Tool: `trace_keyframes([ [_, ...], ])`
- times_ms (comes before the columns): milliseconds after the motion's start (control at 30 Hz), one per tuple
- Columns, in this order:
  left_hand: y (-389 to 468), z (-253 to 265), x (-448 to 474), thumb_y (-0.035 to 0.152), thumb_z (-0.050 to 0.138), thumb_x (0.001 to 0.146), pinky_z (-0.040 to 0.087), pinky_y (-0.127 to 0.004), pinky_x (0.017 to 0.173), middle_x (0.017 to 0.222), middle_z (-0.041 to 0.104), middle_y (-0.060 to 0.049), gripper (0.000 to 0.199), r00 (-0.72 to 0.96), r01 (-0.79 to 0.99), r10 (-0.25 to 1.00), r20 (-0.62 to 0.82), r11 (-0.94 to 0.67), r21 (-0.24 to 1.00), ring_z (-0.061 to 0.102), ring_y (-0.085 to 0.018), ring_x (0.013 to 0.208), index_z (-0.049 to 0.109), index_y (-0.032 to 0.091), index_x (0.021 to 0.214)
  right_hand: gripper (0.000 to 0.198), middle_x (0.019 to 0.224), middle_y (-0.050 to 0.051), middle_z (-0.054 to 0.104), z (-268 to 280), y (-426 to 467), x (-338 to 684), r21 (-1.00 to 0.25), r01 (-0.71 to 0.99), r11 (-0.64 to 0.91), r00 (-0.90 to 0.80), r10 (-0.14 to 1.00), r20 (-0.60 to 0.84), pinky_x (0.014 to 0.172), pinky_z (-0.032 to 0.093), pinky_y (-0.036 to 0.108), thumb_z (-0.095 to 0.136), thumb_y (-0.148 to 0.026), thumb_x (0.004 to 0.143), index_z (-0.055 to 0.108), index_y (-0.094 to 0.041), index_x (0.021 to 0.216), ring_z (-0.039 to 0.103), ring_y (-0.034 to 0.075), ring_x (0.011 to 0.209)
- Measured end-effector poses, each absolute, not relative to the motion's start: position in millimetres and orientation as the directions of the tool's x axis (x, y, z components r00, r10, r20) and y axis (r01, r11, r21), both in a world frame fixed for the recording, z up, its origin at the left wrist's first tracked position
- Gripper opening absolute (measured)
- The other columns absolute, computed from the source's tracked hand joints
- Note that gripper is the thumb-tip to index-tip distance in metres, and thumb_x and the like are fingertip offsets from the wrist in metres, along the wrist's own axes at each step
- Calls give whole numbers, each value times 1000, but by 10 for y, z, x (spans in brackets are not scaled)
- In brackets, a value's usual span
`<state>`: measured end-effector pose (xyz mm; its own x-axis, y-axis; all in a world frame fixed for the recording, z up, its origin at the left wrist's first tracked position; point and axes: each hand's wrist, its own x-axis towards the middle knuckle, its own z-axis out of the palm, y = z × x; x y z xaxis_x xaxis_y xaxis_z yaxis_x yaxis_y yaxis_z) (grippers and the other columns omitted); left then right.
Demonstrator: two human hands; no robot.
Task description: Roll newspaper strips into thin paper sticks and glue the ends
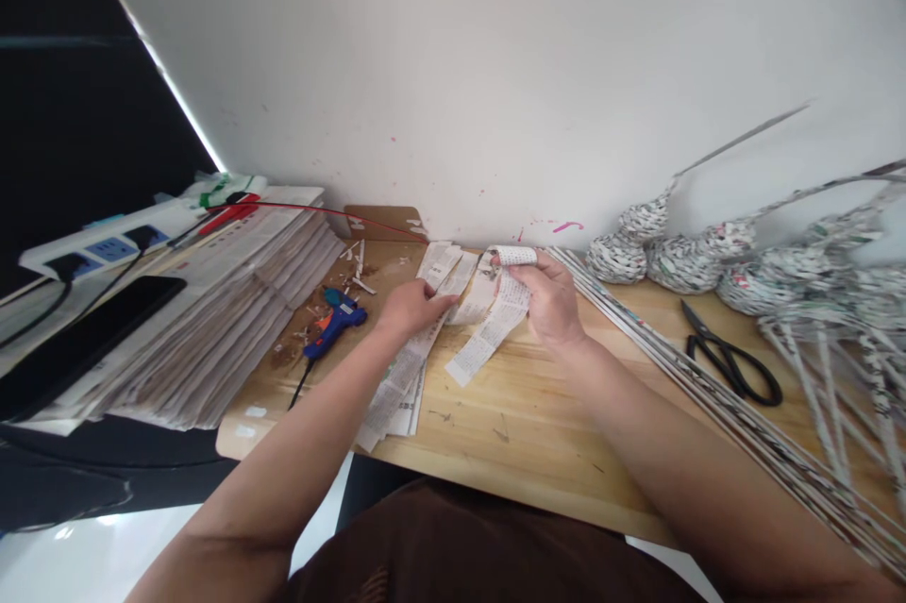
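A long newspaper strip [488, 339] is held by my right hand [553, 299]; its upper part curls over the fingers and its lower end hangs toward the table. My right thumb and fingers are closed around it. On the left, my left hand [414, 309] rests at a pile of cut newspaper strips [396, 386], its thumb stretched out to the right and apart from the forefinger. The other fingers of that hand are partly hidden. The pile lies fanned out on the wooden table [495, 443], running under and beyond my left hand.
A blue glue gun [332, 325] lies left among paper scraps. Beyond it stand stacked newspapers [233, 320] bearing a phone [99, 339] and a power strip [106, 244]. To the right are rolled paper sticks [672, 367], black scissors [732, 362] and several woven paper pieces [683, 263].
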<state>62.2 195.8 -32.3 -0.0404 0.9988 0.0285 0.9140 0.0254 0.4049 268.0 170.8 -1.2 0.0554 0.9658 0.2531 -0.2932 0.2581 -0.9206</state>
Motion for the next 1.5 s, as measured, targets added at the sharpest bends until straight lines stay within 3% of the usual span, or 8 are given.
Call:
trace_keyframes([
  [100,1972,-324,685,55,64,68,40,-34,65,84,69,-14,39,-35,918,999,37,17,397,63,-32,81,64,18,80,15,72,2,68,-39,1702,2677,-921,-317,228,16,972,235,67,49,32,60,-25,68,73,-20,75,63,20,73],
  [367,2031,-172,311,47,62,74,48,-33,72,94,71,-10,40,60,566,987,149,-156,809,65,-23,81,61,17,101,22,73,2,67,-105,1759,2672,-927,-348,137,-17,988,152,58,46,28,60,-24,66,73,-19,82,58,16,64],
  [633,2011,-284,193,32,62,77,45,-42,93,121,63,-19,57,-34,865,977,211,-77,495,61,-31,108,53,11,129,26,58,0,61,72,1705,2753,-918,-395,35,-151,983,103,41,37,26,60,-21,64,72,-16,86,49,13,44],
  [733,1855,-204,318,28,55,81,42,-40,100,133,57,-12,50,122,786,937,328,-293,544,53,-28,121,54,17,129,23,53,-1,58,253,1624,2808,-912,-410,33,-263,953,153,39,34,25,61,-21,66,71,-14,86,48,12,40],
  [933,1666,33,605,35,68,74,36,-43,105,138,54,-12,61,552,537,806,215,-540,648,49,-30,125,53,19,132,18,46,-4,48,661,1410,2900,-858,-514,30,-386,884,263,43,34,27,59,-22,67,67,-17,82,43,12,40],
  [1133,1648,-32,693,41,61,83,49,-32,75,81,71,-4,28,445,427,891,90,-299,854,65,-20,79,68,15,80,15,45,-7,34,978,1251,3079,-830,-540,140,-237,921,309,50,34,28,55,-26,74,64,-25,87,38,12,42],
  [1300,1573,59,730,39,71,77,52,-31,68,91,73,-9,32,287,-42,956,-54,69,997,69,-20,76,67,15,97,12,45,-7,34,1058,1225,3161,-816,-540,208,-144,932,334,51,35,28,55,-27,79,64,-27,87,37,11,42],
  [1500,1658,260,742,25,76,71,51,-31,80,99,73,-8,26,157,-303,987,44,5,953,68,-18,87,71,16,95,16,55,-4,56,808,1202,2887,-848,-505,164,-264,905,333,50,42,26,58,-25,81,68,-20,92,52,12,48],
])
